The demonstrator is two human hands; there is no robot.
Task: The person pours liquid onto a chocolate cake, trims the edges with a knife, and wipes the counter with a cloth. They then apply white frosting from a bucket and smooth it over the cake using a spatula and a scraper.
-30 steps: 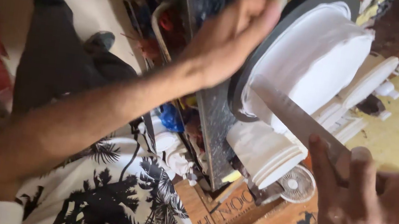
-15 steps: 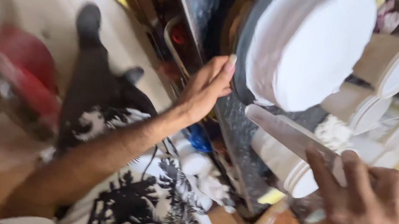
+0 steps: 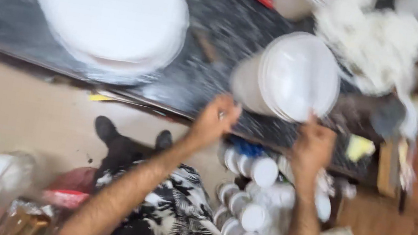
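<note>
White tub (image 3: pixel 290 82) on dark counter (image 3: pixel 208 87), right hand (image 3: pixel 313 146) touching tub's rim, left hand (image 3: pixel 213 123) beside tub, finger grip on both indiscernible through blur

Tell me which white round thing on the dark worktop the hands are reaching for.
The smaller white tub at right. Both the left hand and right hand are just below it; the big white disc lies far left.
</note>
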